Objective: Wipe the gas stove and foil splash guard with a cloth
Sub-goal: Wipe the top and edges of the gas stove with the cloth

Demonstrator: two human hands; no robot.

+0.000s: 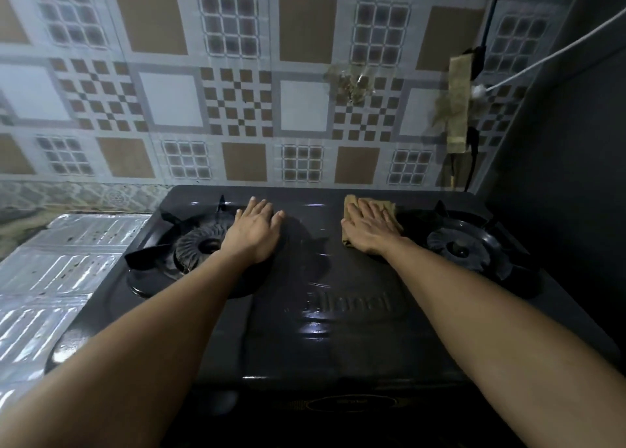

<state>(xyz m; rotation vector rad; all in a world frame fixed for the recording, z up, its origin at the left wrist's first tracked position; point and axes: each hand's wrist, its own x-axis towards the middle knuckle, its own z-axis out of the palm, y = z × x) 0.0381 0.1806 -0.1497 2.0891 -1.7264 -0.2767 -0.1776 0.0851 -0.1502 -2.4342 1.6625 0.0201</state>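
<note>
A black two-burner gas stove [321,329] fills the middle of the view. My right hand [369,227] lies flat with straight fingers on a tan cloth [350,204], pressing it onto the stove top near the back, between the two burners. My left hand [257,231] rests flat on the stove beside the left burner [200,244], holding nothing. The right burner [457,248] sits just right of the cloth. A silver foil splash guard [54,271] lies flat to the left of the stove, speckled with dark spots.
A patterned tile wall [237,92] rises right behind the stove, with a greasy patch [350,83] on it. At the right, taped cables [459,102] hang down the wall beside a dark panel [559,176].
</note>
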